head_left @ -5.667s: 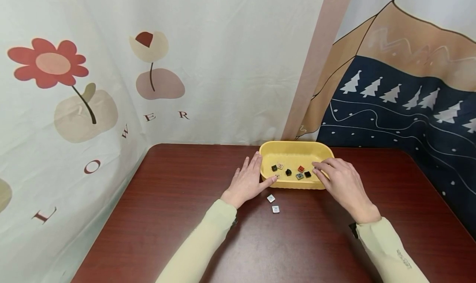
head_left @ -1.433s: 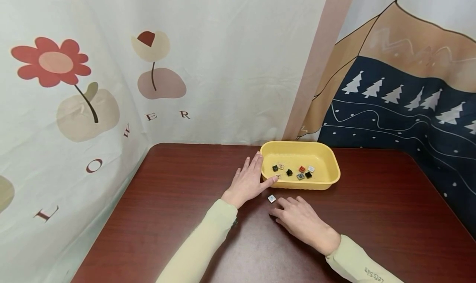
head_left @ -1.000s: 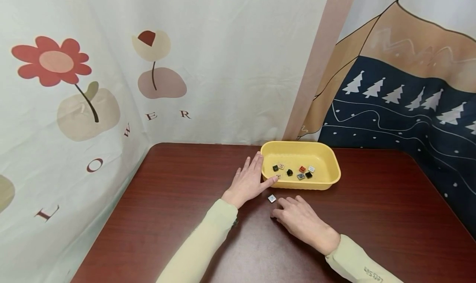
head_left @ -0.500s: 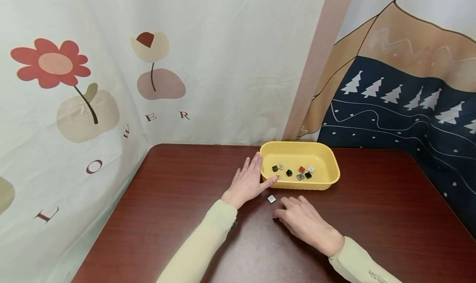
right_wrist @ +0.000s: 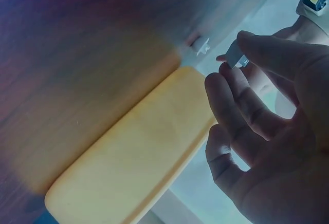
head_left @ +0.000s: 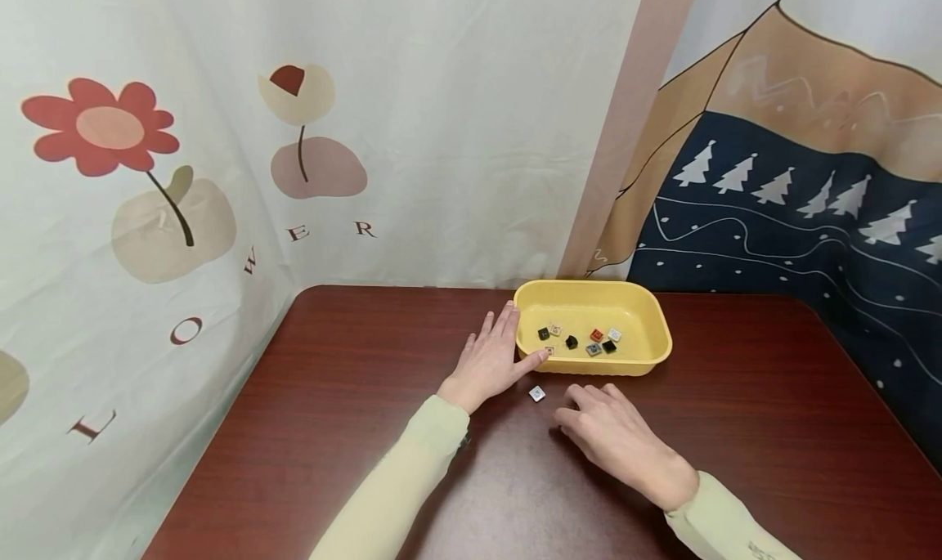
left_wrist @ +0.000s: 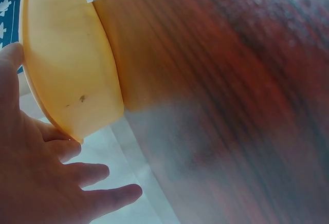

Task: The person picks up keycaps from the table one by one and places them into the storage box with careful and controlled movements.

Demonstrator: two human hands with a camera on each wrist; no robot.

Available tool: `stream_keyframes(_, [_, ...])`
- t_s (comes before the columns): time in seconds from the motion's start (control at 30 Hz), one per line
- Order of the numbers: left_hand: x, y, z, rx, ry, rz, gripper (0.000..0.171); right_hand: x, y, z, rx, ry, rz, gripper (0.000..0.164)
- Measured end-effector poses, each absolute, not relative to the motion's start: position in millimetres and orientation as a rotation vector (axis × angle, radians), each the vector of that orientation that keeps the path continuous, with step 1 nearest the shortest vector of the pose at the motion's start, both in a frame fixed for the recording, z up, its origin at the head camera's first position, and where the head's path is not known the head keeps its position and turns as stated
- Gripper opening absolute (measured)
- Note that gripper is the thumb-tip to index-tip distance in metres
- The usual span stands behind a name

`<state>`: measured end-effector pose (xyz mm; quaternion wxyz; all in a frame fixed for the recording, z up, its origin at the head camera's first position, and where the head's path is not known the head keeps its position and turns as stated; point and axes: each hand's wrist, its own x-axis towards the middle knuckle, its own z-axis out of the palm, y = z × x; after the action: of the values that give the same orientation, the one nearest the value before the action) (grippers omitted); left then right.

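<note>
A yellow plastic bin (head_left: 648, 356) stands near the table's back edge, with several small keyboard switches in black, white, beige, red and grey on its floor. My left hand (head_left: 482, 364) rests against its left end with fingers spread and straight, the thumb at the front rim. In the head view, my right hand (head_left: 618, 437) hovers low over the table in front of the bin. The right wrist view shows its thumb and fingertips pinching a small white keyboard switch (right_wrist: 236, 55), hidden in the head view. Another white switch (head_left: 537, 393) lies on the table between the hands.
The dark red-brown table (head_left: 353, 380) reaches back to a white curtain (head_left: 456, 135) printed with flowers and letters. On the right hangs a navy cloth (head_left: 751, 249) with white trees.
The right hand released a white switch into the bin, came to the table front and picked up the nearer white switch there. It has since drifted slightly right; the left hand stays put.
</note>
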<state>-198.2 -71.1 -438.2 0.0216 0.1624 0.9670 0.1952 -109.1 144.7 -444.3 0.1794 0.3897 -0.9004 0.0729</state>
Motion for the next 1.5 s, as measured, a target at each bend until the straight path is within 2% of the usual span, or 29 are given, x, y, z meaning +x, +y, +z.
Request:
stream_keyframes(0.4, [-199.1,-71.5,-439.4,0.510,3.001,0.603,0.097,-107.4,151.5,-439.8,1.076,-2.564,0.289,0.018])
stream_keyframes(0.9, [-198.5,-72.0,-440.2,0.513,3.007,0.595,0.097,-116.7,162.1,-422.6,1.001,-2.460,0.389,0.030])
stream_keyframes(1.5, [-199.6,-72.3,-440.6,0.527,3.013,0.579,0.096,-151.9,175.5,-408.0,0.779,-2.502,0.480,0.023])
